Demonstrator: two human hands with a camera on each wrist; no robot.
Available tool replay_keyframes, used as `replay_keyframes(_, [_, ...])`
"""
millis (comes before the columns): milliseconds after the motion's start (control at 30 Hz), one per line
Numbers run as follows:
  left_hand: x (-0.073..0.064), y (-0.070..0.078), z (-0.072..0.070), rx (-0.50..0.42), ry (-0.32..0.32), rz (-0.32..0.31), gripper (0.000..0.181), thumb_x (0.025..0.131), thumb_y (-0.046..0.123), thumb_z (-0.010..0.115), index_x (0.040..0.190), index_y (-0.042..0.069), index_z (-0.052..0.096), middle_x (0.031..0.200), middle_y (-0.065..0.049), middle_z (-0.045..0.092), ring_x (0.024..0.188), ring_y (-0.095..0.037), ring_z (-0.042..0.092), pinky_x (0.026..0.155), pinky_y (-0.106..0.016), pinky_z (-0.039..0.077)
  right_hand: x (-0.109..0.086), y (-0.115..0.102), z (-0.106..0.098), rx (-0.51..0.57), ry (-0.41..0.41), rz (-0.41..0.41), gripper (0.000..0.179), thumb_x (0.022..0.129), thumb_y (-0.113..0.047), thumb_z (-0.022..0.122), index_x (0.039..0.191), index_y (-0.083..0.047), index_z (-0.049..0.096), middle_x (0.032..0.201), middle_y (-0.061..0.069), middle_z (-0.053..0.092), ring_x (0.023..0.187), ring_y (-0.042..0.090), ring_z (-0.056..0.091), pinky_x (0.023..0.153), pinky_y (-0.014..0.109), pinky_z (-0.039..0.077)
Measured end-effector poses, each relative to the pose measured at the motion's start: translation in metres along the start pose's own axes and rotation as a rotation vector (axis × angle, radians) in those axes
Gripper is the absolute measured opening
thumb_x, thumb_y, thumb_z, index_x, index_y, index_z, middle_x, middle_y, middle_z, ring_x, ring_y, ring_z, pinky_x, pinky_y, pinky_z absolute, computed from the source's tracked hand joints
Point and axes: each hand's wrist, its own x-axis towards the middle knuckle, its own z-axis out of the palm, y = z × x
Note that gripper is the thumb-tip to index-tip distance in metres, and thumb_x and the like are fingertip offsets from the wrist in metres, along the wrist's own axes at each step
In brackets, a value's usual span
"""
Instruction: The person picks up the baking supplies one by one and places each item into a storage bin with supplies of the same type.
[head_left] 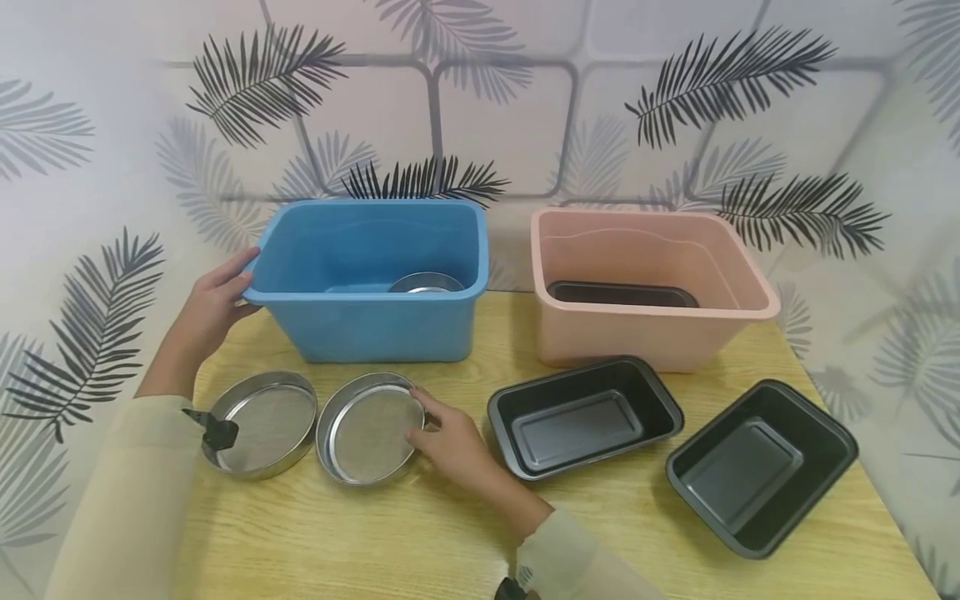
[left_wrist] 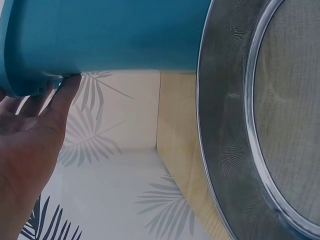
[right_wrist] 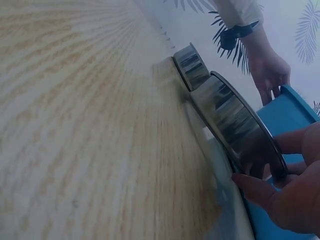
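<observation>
My left hand (head_left: 219,292) holds the left end of the blue plastic bin (head_left: 375,329), fingers at its rim. In the left wrist view those fingers curl up under the bin's lip. On the table, my right hand (head_left: 453,437) grips the right side of a round metal sieve (head_left: 371,433), with fingers over the rim and the thumb low on the outer wall in the right wrist view (right_wrist: 255,190). A second round sieve (head_left: 273,425) lies just left of it, partly covered by the left wrist strap. Inside the blue bin, another round metal piece (head_left: 427,282) shows its upper edge.
A pink bin (head_left: 615,337) stands at the back right with a dark pan (head_left: 622,293) inside. Two dark loaf pans, one in front of it (head_left: 577,429) and one farther right (head_left: 738,467), lie on the wooden table (head_left: 360,542). A leaf-patterned backdrop (head_left: 510,108) rises behind.
</observation>
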Motion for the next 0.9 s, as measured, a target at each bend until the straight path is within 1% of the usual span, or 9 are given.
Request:
replay_keyframes(33, [0.000, 0.000, 0.000, -0.003, -0.002, 0.000, 0.060, 0.110, 0.032, 0.038, 0.163, 0.014, 0.015, 0.171, -0.013, 0.003, 0.154, -0.042, 0.012, 0.115, -0.044, 0.031, 0.000, -0.001, -0.001, 0.019, 0.000, 0.007, 0.058, 0.095, -0.015, 0.069, 0.150, -0.021, 0.051, 0.156, 0.003, 0.046, 0.136, 0.034, 0.052, 0.081, 0.030, 0.059])
replay_keyframes(133, [0.001, 0.000, 0.000, 0.013, -0.004, -0.001, 0.060, 0.110, 0.033, 0.037, 0.163, 0.015, 0.014, 0.171, -0.013, 0.003, 0.154, -0.041, 0.012, 0.116, -0.051, 0.025, -0.001, -0.005, -0.007, 0.074, -0.003, 0.013, 0.059, 0.094, -0.014, 0.068, 0.150, -0.022, 0.051, 0.156, 0.000, 0.046, 0.138, 0.031, 0.051, 0.084, 0.031, 0.060])
replay_keyframes(200, [0.001, 0.000, 0.000, 0.011, -0.005, -0.003, 0.061, 0.110, 0.033, 0.037, 0.163, 0.015, 0.013, 0.170, -0.013, 0.003, 0.154, -0.041, 0.013, 0.117, -0.053, 0.024, -0.002, -0.009, -0.012, 0.109, -0.011, 0.002, 0.061, 0.093, -0.013, 0.068, 0.150, -0.021, 0.050, 0.156, 0.000, 0.046, 0.139, 0.030, 0.050, 0.091, 0.034, 0.058])
replay_keyframes(233, [0.001, 0.000, 0.000, 0.013, -0.005, -0.004, 0.061, 0.110, 0.033, 0.037, 0.163, 0.015, 0.013, 0.170, -0.013, 0.003, 0.154, -0.041, 0.013, 0.117, -0.054, 0.024, -0.002, -0.010, -0.015, 0.120, -0.012, -0.004, 0.061, 0.093, -0.013, 0.068, 0.150, -0.021, 0.049, 0.156, 0.000, 0.046, 0.139, 0.030, 0.050, 0.093, 0.036, 0.058])
replay_keyframes(267, [0.001, 0.000, 0.000, 0.014, -0.008, -0.006, 0.061, 0.110, 0.034, 0.037, 0.163, 0.015, 0.013, 0.170, -0.013, 0.003, 0.154, -0.041, 0.013, 0.117, -0.054, 0.024, -0.002, -0.012, -0.018, 0.128, -0.011, -0.015, 0.061, 0.093, -0.013, 0.068, 0.150, -0.020, 0.050, 0.157, 0.000, 0.046, 0.139, 0.031, 0.050, 0.097, 0.036, 0.056])
replay_keyframes(367, [0.001, 0.001, 0.000, 0.016, -0.011, -0.007, 0.061, 0.110, 0.034, 0.037, 0.163, 0.015, 0.013, 0.171, -0.013, 0.003, 0.154, -0.041, 0.012, 0.117, -0.055, 0.024, -0.003, -0.018, -0.028, 0.130, -0.009, -0.034, 0.061, 0.093, -0.014, 0.069, 0.150, -0.019, 0.050, 0.155, 0.002, 0.048, 0.139, 0.032, 0.049, 0.102, 0.041, 0.053])
replay_keyframes(500, [0.001, 0.000, 0.000, 0.014, -0.009, -0.010, 0.061, 0.110, 0.034, 0.037, 0.163, 0.015, 0.013, 0.171, -0.013, 0.003, 0.154, -0.041, 0.013, 0.117, -0.053, 0.025, -0.005, -0.026, -0.040, 0.106, 0.001, -0.047, 0.061, 0.093, -0.013, 0.070, 0.150, -0.022, 0.051, 0.154, 0.000, 0.049, 0.139, 0.031, 0.050, 0.102, 0.042, 0.053])
replay_keyframes(667, [0.004, 0.000, 0.000, 0.002, -0.018, -0.009, 0.060, 0.110, 0.032, 0.037, 0.163, 0.016, 0.013, 0.171, -0.012, 0.002, 0.154, -0.041, 0.012, 0.117, -0.053, 0.024, -0.008, -0.035, -0.053, 0.118, -0.006, -0.068, 0.061, 0.092, -0.012, 0.071, 0.149, -0.021, 0.052, 0.154, 0.002, 0.049, 0.139, 0.032, 0.050, 0.103, 0.044, 0.053])
replay_keyframes(900, [0.006, 0.002, 0.001, 0.014, -0.028, -0.009, 0.060, 0.111, 0.033, 0.035, 0.164, 0.017, 0.011, 0.171, -0.011, 0.001, 0.155, -0.040, 0.010, 0.118, -0.057, 0.021, -0.012, -0.055, -0.073, 0.100, -0.039, -0.070, 0.061, 0.092, -0.024, 0.073, 0.148, -0.035, 0.050, 0.151, -0.009, 0.051, 0.139, 0.023, 0.050, 0.107, 0.046, 0.050])
